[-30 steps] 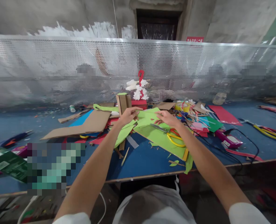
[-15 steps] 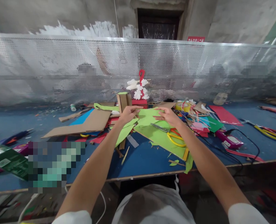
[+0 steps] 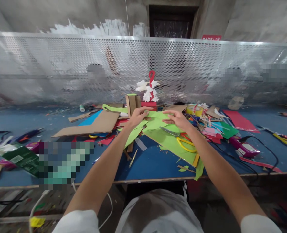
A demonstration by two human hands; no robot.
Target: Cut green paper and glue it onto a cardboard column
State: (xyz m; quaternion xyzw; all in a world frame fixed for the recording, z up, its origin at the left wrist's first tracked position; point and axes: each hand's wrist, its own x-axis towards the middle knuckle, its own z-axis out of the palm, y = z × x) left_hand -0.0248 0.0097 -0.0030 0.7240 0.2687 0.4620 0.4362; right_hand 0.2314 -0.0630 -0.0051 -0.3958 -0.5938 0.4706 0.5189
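Observation:
A piece of light green paper (image 3: 156, 114) is held up between my two hands over the middle of the table. My left hand (image 3: 139, 116) pinches its left edge, thumb and fingers together. At its right edge is my right hand (image 3: 177, 119), fingers bent around the paper with gaps between them. Under the hands lies a larger green sheet (image 3: 163, 137). Scissors with yellow and red handles (image 3: 186, 144) rest on that sheet, close to my right wrist. Just beyond my left hand stands an upright cardboard post (image 3: 131, 105) with a green top.
Behind stands a red piece with white flower shapes (image 3: 150, 92), before a perforated metal screen (image 3: 73, 71). Bent cardboard (image 3: 102, 123) lies left, a green box (image 3: 22, 158) farther left. A purple device with a cord (image 3: 244, 147) and pliers (image 3: 282, 139) lie right.
The view has shifted slightly left, so things appear farther right. My hands stay at the green paper; the right hand's fingers look a little more spread.

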